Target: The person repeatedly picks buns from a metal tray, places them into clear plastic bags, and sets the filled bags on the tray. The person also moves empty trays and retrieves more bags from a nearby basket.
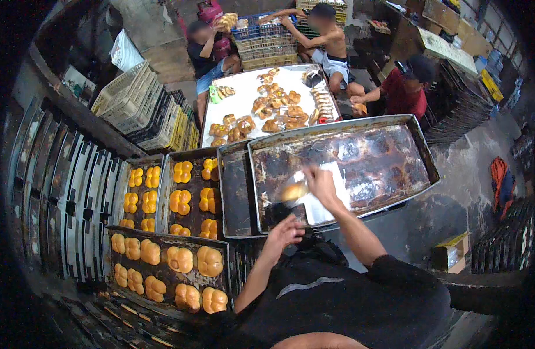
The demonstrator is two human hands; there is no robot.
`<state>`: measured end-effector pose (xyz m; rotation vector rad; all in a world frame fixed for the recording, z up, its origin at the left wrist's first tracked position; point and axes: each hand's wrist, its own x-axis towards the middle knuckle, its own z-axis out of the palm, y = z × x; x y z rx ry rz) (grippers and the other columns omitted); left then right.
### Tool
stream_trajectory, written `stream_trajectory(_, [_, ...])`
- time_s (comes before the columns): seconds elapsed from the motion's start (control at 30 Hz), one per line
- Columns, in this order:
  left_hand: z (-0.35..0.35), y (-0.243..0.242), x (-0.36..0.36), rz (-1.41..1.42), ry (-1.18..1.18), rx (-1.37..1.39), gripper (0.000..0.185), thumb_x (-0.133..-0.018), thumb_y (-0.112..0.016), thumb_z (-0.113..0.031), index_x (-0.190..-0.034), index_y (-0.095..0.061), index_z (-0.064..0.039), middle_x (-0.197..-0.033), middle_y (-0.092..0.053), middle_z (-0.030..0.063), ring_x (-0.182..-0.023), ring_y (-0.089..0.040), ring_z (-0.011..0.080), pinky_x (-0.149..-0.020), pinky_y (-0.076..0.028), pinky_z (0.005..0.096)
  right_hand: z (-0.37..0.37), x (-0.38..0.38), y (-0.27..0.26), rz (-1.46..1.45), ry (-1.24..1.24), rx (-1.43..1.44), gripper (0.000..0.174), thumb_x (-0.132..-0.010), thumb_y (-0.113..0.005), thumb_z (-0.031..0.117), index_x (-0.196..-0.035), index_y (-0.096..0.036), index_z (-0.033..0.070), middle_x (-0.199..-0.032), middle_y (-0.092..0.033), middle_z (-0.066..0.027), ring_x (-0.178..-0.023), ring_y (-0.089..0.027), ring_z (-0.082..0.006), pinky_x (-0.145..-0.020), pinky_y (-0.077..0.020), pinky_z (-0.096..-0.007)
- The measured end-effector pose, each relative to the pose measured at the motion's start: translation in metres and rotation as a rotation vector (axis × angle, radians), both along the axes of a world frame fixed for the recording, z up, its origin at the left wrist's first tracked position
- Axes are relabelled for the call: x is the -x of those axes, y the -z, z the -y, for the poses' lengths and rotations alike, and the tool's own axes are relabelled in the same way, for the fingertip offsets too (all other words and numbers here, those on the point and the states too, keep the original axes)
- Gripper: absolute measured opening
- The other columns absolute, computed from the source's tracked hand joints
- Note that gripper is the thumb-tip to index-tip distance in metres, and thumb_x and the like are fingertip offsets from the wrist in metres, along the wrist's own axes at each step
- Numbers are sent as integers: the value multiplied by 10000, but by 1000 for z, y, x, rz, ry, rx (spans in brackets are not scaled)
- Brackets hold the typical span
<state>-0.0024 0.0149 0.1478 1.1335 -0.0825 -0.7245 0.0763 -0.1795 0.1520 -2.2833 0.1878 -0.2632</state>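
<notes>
My right hand (320, 186) is over a large, worn metal baking tray (381, 161), its fingers pinched together. Beside those fingers hangs a blurred golden bread roll (293, 192), apparently inside a clear plastic bag held at its top. Under my right wrist lies a white stack of flat sheets or bags (326, 207). My left hand (286, 235) is at the near edge of the tray, fingers apart, with nothing seen in it.
To the left, trays hold lobed bread rolls (180, 203). Beyond is a white table (230, 94) with bagged breads, and several people around it. Stacked plastic crates (136, 102) stand at left; upright baking trays (71, 196) line the far left. A carton (451, 253) sits at right.
</notes>
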Motion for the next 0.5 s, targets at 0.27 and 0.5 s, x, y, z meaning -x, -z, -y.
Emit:
stream_trajectory(0.27, [-19,-60,62,1004,429,-401,393,-760,-639,-101,-1124,-501,-51,-1093,-479,129,-1034,-485,280,-864,-421,346,48,2,90,22,293,243,734,-798,-571,335,-1332,-232,-37,-1320,-297,-279,-1213,-262,-454,-1001,-247,-483])
stream_trajectory(0.5, [-41,-63,102,550,-112,-326,338,-745,-623,21,-1066,-527,-20,-1142,-473,121,-971,-529,210,-837,-438,303,64,59,171,-392,405,529,845,-703,-683,301,-1259,-217,-133,-1019,-497,-294,-999,-466,-415,-845,-378,-464])
